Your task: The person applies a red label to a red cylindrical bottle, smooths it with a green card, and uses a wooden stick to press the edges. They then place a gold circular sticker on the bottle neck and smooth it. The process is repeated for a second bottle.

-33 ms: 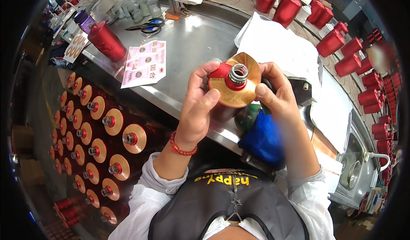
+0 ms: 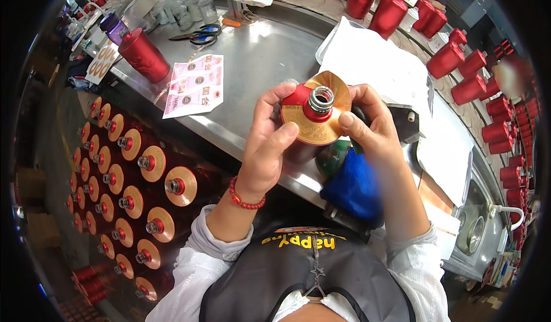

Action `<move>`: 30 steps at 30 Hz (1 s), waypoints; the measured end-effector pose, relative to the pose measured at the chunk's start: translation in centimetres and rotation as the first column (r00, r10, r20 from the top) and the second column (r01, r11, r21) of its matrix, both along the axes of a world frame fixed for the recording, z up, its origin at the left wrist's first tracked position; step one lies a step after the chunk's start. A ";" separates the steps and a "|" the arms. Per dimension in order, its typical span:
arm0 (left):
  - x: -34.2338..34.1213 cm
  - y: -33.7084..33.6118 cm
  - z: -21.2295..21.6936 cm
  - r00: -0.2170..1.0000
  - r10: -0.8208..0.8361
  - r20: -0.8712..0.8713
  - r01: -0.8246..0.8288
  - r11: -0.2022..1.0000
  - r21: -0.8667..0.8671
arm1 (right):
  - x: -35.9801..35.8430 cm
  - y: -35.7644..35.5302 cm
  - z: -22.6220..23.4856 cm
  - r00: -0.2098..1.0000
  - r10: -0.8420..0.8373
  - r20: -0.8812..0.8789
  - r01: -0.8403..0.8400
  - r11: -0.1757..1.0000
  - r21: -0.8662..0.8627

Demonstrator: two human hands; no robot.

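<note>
A red bottle (image 2: 295, 95) with an open, threaded glass neck stands upright in front of me, over the front edge of the metal table. Around its shoulder lies a ring-shaped gold label (image 2: 313, 129), its far right part lifted off the red surface. My left hand (image 2: 267, 135) wraps the bottle's left side, the thumb resting on the label's edge. With my right hand (image 2: 372, 128) I pinch the raised right part of the label between thumb and fingers. The bottle's lower body is mostly hidden under the label and hands.
On the metal table (image 2: 252, 52) are another red bottle (image 2: 143, 57), a label sheet (image 2: 195, 87), scissors (image 2: 200, 34) and white paper (image 2: 373, 64). A blue cloth (image 2: 353, 187) hangs near the edge. Several gold-labelled bottles (image 2: 180, 185) stand lower left. Red bottles line a curved conveyor (image 2: 422, 58).
My right thumb has shifted slightly up and left on the gold label. My left thumb has also moved a little; the bottle stays almost in place.
</note>
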State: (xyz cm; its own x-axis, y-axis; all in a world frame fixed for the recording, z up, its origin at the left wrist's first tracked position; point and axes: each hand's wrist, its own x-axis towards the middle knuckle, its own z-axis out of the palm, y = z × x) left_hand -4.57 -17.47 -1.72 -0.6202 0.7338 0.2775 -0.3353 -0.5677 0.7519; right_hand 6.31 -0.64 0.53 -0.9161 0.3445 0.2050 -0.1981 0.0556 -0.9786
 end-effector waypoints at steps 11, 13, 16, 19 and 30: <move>0.1 0.0 -0.1 0.999 0.013 -0.042 -0.014 1.000 -0.016 | -0.1 -0.2 0.3 0.999 0.016 0.042 -0.009 0.990 -0.144; 0.1 0.0 -0.2 0.998 0.023 -0.051 -0.024 0.999 -0.025 | -0.1 -0.3 0.0 0.999 0.026 0.043 -0.016 0.977 -0.213; -0.1 0.0 -0.5 0.998 0.027 -0.049 -0.029 0.999 -0.032 | -0.1 -0.3 0.3 1.000 0.013 0.026 -0.011 0.997 -0.081; 0.1 0.0 -0.2 0.994 0.033 -0.100 -0.038 0.999 -0.039 | -0.2 -0.4 0.4 1.000 -0.002 0.025 0.001 1.000 0.012; 0.1 0.2 -0.4 0.991 0.052 -0.124 -0.059 0.997 -0.049 | -0.5 -0.3 0.4 1.000 0.012 0.020 -0.012 1.000 -0.006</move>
